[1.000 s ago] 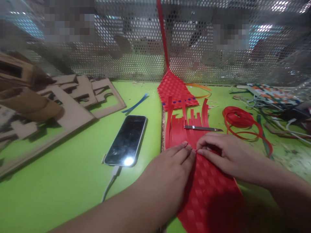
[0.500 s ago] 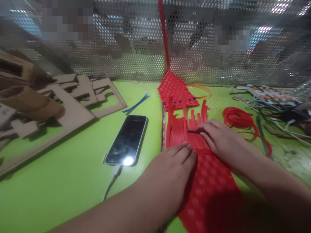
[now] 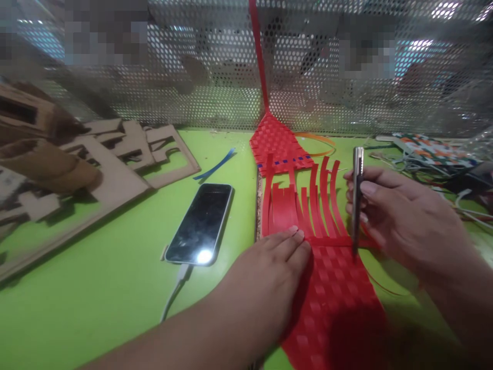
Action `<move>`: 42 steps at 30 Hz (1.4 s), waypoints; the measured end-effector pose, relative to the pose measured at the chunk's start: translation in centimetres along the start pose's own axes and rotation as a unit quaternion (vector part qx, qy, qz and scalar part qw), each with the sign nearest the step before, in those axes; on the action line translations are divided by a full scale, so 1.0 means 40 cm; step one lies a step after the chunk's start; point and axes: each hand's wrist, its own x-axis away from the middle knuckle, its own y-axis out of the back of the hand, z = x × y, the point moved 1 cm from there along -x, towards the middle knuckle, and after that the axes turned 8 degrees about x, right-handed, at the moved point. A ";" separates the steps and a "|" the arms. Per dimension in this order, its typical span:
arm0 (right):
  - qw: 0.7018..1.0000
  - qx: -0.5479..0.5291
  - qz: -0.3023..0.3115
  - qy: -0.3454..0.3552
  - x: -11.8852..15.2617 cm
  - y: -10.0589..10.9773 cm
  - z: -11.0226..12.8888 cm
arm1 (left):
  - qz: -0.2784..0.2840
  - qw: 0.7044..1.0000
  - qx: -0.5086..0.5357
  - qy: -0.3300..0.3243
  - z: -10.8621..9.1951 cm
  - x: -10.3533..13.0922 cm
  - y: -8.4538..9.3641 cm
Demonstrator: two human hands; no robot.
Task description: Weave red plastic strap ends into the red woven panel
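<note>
My left hand (image 3: 275,277) lies flat with fingers stretched over the left edge of a red woven strip mat (image 3: 331,288), pressing where a cross strip runs over it. Loose red strip ends (image 3: 285,205) stand up beyond that cross strip; those on the right are fanned apart. My right hand (image 3: 400,216) is closed around a slim metal utility knife (image 3: 357,195), held upright at the mat's right edge with its lower end close to the weave. The cross strip's right end passes beneath this hand.
A phone (image 3: 200,223) with a white cable lies at left, a blue strip (image 3: 215,164) behind it. Cardboard cutouts (image 3: 115,174) fill the far left. A red woven piece (image 3: 275,141) leans before the perforated metal screen (image 3: 185,77). A multicoloured woven piece (image 3: 431,149) and cords lie at right.
My right hand has lifted off the strip ends and moved right, turning the utility knife upright. Strips on the right now stand separated. The red coil is now hidden. My left hand stays put.
</note>
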 end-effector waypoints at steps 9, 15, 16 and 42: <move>0.969 -0.196 0.058 -0.142 0.005 -0.021 -0.011 | -0.046 0.998 0.029 0.008 -0.005 -0.007 0.012; 0.963 -0.207 0.054 -0.161 -0.006 -0.009 -0.026 | -0.048 0.998 0.029 -0.002 -0.003 -0.004 0.008; 0.964 -0.200 0.065 -0.165 -0.006 -0.007 -0.028 | -0.045 0.999 0.029 0.001 -0.003 -0.005 0.009; 0.989 0.027 0.148 0.007 0.017 -0.059 -0.033 | -0.005 0.999 0.038 0.015 -0.003 -0.009 0.013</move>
